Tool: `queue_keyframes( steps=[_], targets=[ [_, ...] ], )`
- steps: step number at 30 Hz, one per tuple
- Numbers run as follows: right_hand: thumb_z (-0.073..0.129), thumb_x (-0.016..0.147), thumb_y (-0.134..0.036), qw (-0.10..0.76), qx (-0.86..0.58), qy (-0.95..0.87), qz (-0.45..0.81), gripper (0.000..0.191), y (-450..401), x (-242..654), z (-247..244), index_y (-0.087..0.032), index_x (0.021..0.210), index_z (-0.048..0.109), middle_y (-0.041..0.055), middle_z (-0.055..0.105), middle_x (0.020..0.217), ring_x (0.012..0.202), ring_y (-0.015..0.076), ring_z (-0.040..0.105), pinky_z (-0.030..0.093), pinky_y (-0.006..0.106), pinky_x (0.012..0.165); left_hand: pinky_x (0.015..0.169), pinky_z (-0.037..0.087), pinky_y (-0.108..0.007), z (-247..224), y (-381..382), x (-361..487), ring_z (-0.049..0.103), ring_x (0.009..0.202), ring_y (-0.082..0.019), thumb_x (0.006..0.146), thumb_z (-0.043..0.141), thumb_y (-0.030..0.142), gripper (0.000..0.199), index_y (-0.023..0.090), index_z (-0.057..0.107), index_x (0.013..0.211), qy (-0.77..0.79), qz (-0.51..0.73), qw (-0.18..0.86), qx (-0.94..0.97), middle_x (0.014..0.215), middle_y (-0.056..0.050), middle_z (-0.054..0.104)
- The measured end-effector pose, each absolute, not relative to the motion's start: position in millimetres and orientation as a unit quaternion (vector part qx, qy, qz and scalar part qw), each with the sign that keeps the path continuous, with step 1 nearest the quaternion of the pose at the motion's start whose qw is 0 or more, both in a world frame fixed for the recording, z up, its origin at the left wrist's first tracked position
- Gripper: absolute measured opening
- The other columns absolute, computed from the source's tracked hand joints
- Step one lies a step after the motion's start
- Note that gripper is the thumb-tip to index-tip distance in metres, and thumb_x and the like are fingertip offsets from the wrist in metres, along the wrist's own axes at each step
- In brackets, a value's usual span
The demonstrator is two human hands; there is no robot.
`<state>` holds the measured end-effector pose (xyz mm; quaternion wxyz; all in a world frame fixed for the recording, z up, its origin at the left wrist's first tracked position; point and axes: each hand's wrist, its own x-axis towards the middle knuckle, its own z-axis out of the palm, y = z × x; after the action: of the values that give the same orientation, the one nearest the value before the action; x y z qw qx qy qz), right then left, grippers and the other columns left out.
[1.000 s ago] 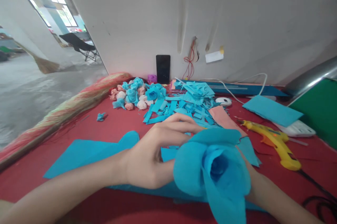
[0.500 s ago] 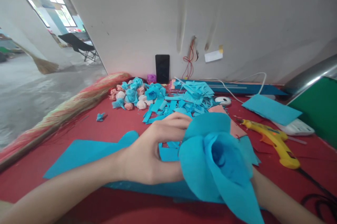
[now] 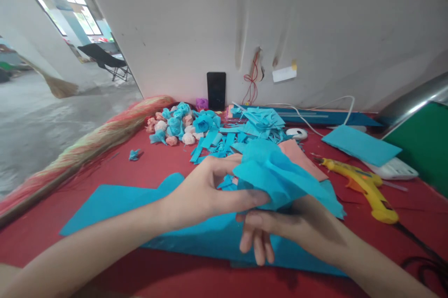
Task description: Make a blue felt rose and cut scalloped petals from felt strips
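Note:
A large blue paper flower (image 3: 273, 172) is held up over the red table, its open centre turned out of sight. My left hand (image 3: 206, 190) grips its left side, with the thumb along the lower edge. Below the flower, my right hand (image 3: 297, 228) has its thumb and fingers pressed together at the underside; whatever they pinch there is hidden. Under both hands lie large flat blue sheets (image 3: 115, 202). Just behind the flower is a heap of cut blue strips (image 3: 259, 127).
Small blue, pink and white flowers (image 3: 175, 125) are piled at the back left. A yellow glue gun (image 3: 364, 186) with a black cord lies on the right, near a folded blue sheet (image 3: 360, 144). A black phone (image 3: 216, 91) leans against the white wall.
The flower has tipped over, so its spiral centre no longer shows and its underside is turned nearer. My right hand, mostly hidden before, now shows below it.

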<state>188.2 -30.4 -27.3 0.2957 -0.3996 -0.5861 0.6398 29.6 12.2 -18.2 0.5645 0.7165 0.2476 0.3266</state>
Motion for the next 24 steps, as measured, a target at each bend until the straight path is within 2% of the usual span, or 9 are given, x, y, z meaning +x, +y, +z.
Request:
queue_keyframes(
  steps=[2, 4, 6, 8, 10, 13, 16, 21, 24],
  targets=[
    [0.06, 0.074, -0.037, 0.293, -0.393, -0.542, 0.683, 0.02, -29.4, 189.3, -26.4, -0.019, 0.066, 0.063, 0.0005, 0.067, 0.066, 0.049, 0.0072, 0.059, 0.048, 0.014, 0.047, 0.061, 0.047, -0.02, -19.1, 11.7, 29.7, 0.056, 0.068, -0.012, 0.075, 0.062, 0.022, 0.011, 0.012, 0.061, 0.069, 0.243, 0.326, 0.602, 0.687, 0.072, -0.001, 0.059],
    [0.062, 0.073, -0.034, 0.31, -0.394, -0.544, 0.672, 0.016, -28.2, 189.2, -26.9, -0.018, 0.069, 0.064, -0.0012, 0.064, 0.061, 0.048, 0.0059, 0.056, 0.046, 0.012, 0.047, 0.053, 0.044, -0.018, -20.0, 11.6, 29.4, 0.053, 0.056, -0.008, 0.077, 0.061, 0.022, 0.011, 0.013, 0.06, 0.071, 0.225, 0.321, 0.639, 0.661, 0.066, 0.0, 0.058],
    [0.064, 0.071, -0.028, 0.334, -0.377, -0.564, 0.655, 0.009, -27.0, 188.6, -27.6, -0.019, 0.075, 0.064, -0.0026, 0.064, 0.065, 0.048, 0.0051, 0.055, 0.045, 0.012, 0.046, 0.047, 0.04, -0.018, -20.4, 12.0, 29.2, 0.047, 0.046, -0.006, 0.078, 0.06, 0.026, 0.015, 0.013, 0.057, 0.07, 0.217, 0.314, 0.665, 0.642, 0.057, 0.002, 0.054],
    [0.065, 0.069, -0.023, 0.36, -0.363, -0.581, 0.633, 0.014, -26.0, 188.4, -28.1, -0.021, 0.083, 0.062, -0.0024, 0.065, 0.073, 0.048, 0.0055, 0.054, 0.046, 0.014, 0.045, 0.044, 0.037, -0.019, -20.4, 12.7, 29.2, 0.043, 0.043, -0.006, 0.076, 0.062, 0.029, 0.022, 0.013, 0.054, 0.065, 0.236, 0.323, 0.667, 0.629, 0.052, 0.004, 0.048],
    [0.063, 0.071, -0.022, 0.384, -0.363, -0.597, 0.603, 0.017, -25.0, 188.9, -28.7, -0.022, 0.088, 0.06, -0.0024, 0.064, 0.07, 0.05, 0.0075, 0.055, 0.046, 0.016, 0.045, 0.045, 0.037, -0.018, -20.3, 13.3, 29.6, 0.042, 0.046, -0.006, 0.073, 0.065, 0.028, 0.023, 0.012, 0.054, 0.061, 0.255, 0.35, 0.653, 0.621, 0.053, 0.003, 0.047],
    [0.059, 0.077, -0.023, 0.418, -0.356, -0.633, 0.545, 0.0, -24.0, 190.2, -30.4, -0.023, 0.077, 0.059, -0.0046, 0.057, 0.055, 0.053, 0.0088, 0.056, 0.044, 0.017, 0.047, 0.053, 0.045, -0.019, -21.3, 13.5, 30.3, 0.053, 0.055, -0.008, 0.075, 0.063, 0.022, 0.011, 0.013, 0.061, 0.071, 0.229, 0.375, 0.652, 0.617, 0.063, 0.002, 0.058],
    [0.057, 0.078, -0.022, 0.438, -0.364, -0.659, 0.491, 0.009, -23.2, 190.8, -32.8, -0.023, 0.069, 0.057, -0.0041, 0.058, 0.058, 0.052, 0.0088, 0.054, 0.043, 0.018, 0.045, 0.061, 0.051, -0.022, -23.8, 13.1, 30.3, 0.061, 0.061, -0.011, 0.076, 0.062, 0.019, 0.006, 0.014, 0.064, 0.077, 0.218, 0.389, 0.652, 0.613, 0.072, 0.0, 0.064],
    [0.056, 0.08, -0.029, 0.441, -0.402, -0.663, 0.453, 0.009, -21.4, 191.1, -36.2, -0.024, 0.077, 0.063, -0.0012, 0.06, 0.059, 0.052, 0.0112, 0.053, 0.043, 0.022, 0.046, 0.062, 0.051, -0.025, -25.8, 14.0, 27.7, 0.062, 0.062, -0.013, 0.078, 0.062, 0.022, 0.012, 0.013, 0.066, 0.072, 0.238, 0.39, 0.606, 0.651, 0.07, -0.001, 0.066],
    [0.058, 0.078, -0.028, 0.439, -0.421, -0.653, 0.452, 0.017, -21.3, 192.2, -37.4, -0.022, 0.063, 0.061, -0.0011, 0.061, 0.058, 0.053, 0.0099, 0.053, 0.044, 0.021, 0.049, 0.069, 0.048, -0.022, -23.3, 15.5, 26.3, 0.06, 0.075, -0.014, 0.073, 0.066, 0.019, 0.011, 0.015, 0.066, 0.063, 0.239, 0.422, 0.528, 0.697, 0.069, 0.0, 0.066]
  ],
)
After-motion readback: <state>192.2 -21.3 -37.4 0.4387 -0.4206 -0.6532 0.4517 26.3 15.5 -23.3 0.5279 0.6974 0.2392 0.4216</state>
